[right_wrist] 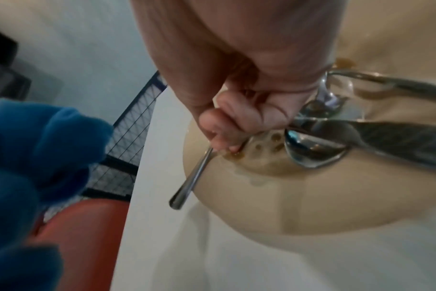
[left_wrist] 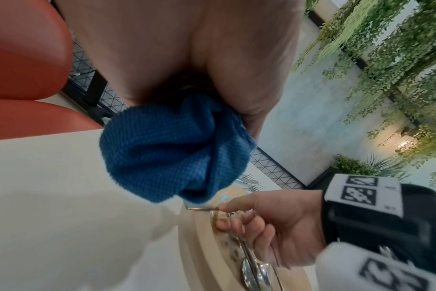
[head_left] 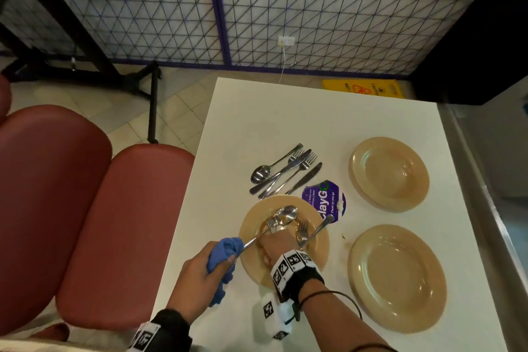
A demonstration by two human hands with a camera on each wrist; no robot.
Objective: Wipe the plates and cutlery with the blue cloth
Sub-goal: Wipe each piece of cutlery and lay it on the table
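Observation:
My left hand [head_left: 221,263] grips the bunched blue cloth [head_left: 225,251] [left_wrist: 172,149] at the left rim of a tan plate [head_left: 253,267]. My right hand [head_left: 274,243] reaches over that plate and pinches the handle [right_wrist: 196,175] of one piece of cutlery, whose end points toward the cloth. Spoons [head_left: 285,214] and a fork [head_left: 303,233] lie in the plate, which has brown smears [right_wrist: 261,145]. The cloth hovers right by the handle end [left_wrist: 202,207]; I cannot tell whether they touch.
Several pieces of cutlery [head_left: 285,171] lie piled behind the plate, beside a purple packet [head_left: 325,200]. Two more tan plates [head_left: 390,174] [head_left: 398,277] sit on the right of the white table [head_left: 285,123]. Red seats [head_left: 114,223] border the table's left edge.

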